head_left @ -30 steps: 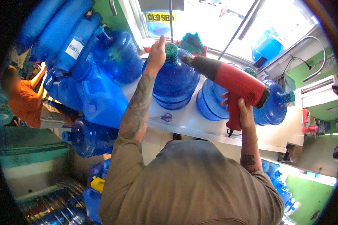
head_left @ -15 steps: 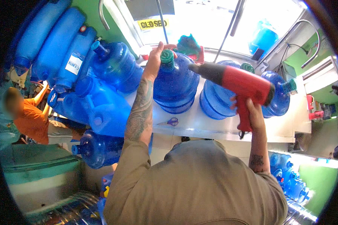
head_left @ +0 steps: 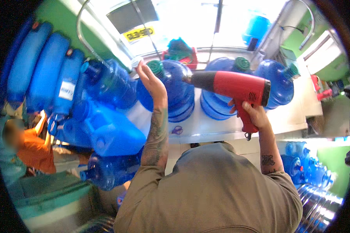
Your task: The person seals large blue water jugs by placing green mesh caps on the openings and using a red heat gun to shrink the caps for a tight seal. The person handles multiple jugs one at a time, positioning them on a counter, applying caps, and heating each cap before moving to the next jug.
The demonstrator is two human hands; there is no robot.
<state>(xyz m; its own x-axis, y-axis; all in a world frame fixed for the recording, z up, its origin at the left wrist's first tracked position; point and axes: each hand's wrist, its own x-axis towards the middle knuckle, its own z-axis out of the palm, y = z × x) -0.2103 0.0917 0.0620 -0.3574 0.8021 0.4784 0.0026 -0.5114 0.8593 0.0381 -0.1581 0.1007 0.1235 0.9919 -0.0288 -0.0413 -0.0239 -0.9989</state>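
My right hand (head_left: 254, 114) grips the handle of a red heat gun (head_left: 237, 87) with a black front and a metal nozzle. The nozzle points left, toward a blue water jug (head_left: 179, 83) with a green cap (head_left: 156, 68). My left hand (head_left: 153, 83) is in front of that jug's left side, fingers stretched out just left of the cap. A small white thing (head_left: 136, 61) shows at its fingertips; whether they touch it I cannot tell. Behind the heat gun stands a second green-capped jug (head_left: 214, 103), and farther right a third jug (head_left: 275, 87) leans its neck rightward.
The jugs stand on a white counter (head_left: 206, 130) below a bright window, with purple-handled scissors (head_left: 177, 130) near its front. Slim blue containers (head_left: 46, 73) and more jugs crowd the left. A red basket (head_left: 190, 58) sits by the window. A person in orange (head_left: 35, 149) is at far left.
The view has shifted, moving the scene sideways. My left hand has come lower against the jug, its fingers now leaning left. The heat gun has turned more level, its nozzle still beside the jug.
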